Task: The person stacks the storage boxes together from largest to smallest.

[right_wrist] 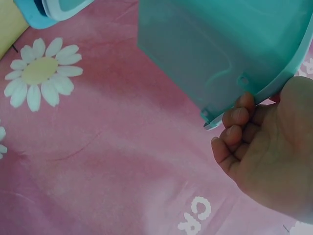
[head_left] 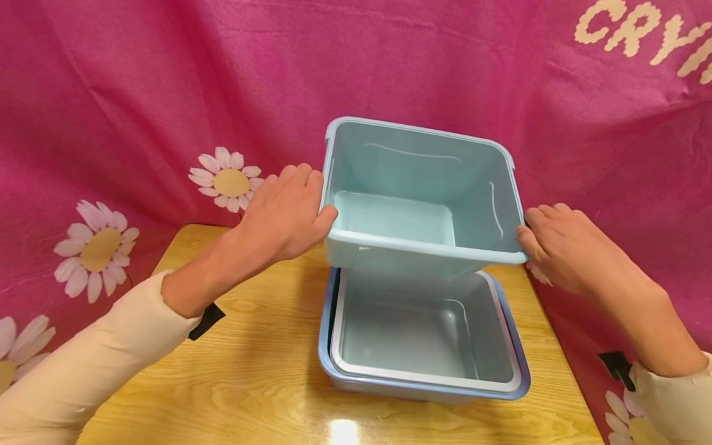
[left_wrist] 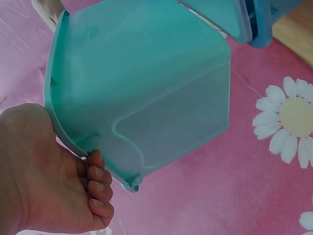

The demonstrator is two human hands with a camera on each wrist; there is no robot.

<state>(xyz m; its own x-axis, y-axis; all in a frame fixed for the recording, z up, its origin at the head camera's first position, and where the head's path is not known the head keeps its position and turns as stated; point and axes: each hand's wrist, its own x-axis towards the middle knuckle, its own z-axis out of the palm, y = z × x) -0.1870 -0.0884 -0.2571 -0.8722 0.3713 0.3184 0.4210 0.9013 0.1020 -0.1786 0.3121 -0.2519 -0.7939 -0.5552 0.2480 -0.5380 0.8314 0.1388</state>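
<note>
A pale blue-green plastic bin [head_left: 400, 216] is held up off the table, tilted so its inside shows in the head view. My left hand [head_left: 289, 210] grips its left rim, the thumb over the edge. In the left wrist view the left fingers [left_wrist: 100, 191] curl under that rim. My right hand [head_left: 567, 247] grips the right rim near the front corner, and the right wrist view shows the fingers [right_wrist: 232, 132] curled under it. Below, a grey-white bin [head_left: 411, 334] sits nested inside a blue-rimmed bin [head_left: 328, 364]. The raised bin hides their far edges.
The nested bins stand on a wooden table [head_left: 250, 371]. A pink cloth [head_left: 278, 62] with daisies and pale lettering hangs behind and beside the table. Both sleeves have a dark strap piece near the wrist.
</note>
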